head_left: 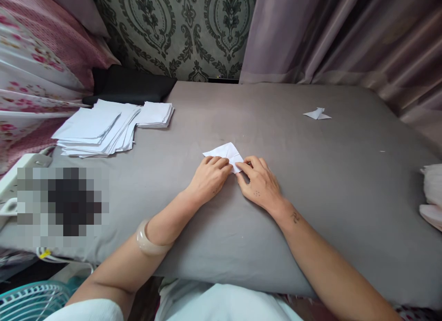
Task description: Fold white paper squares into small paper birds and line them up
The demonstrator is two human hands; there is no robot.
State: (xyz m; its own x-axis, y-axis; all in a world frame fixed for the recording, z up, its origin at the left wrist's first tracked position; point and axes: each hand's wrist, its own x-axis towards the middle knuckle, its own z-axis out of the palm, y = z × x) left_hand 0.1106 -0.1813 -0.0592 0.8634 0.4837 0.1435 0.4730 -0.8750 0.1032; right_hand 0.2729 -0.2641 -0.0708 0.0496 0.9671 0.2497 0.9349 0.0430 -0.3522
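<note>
A small piece of white paper [226, 150] with crease lines lies on the grey cloth surface in front of me. My left hand [211, 176] has its fingers curled over the near left edge, pressing the paper down. At the right corner, my right hand [258, 180] pinches the paper between thumb and fingers. The undersides of the fingers are hidden, and so is the paper's near edge. Farther off to the right sits a folded white paper shape [317, 113] with pointed ends, apart from both hands.
Stacks of white paper sheets [93, 127] and a smaller stack [155, 114] lie at the left. Behind them is a black flat object [134, 84]. A white power strip [24, 173] and a blurred patch are at the left edge; a teal fan [34, 300] stands below.
</note>
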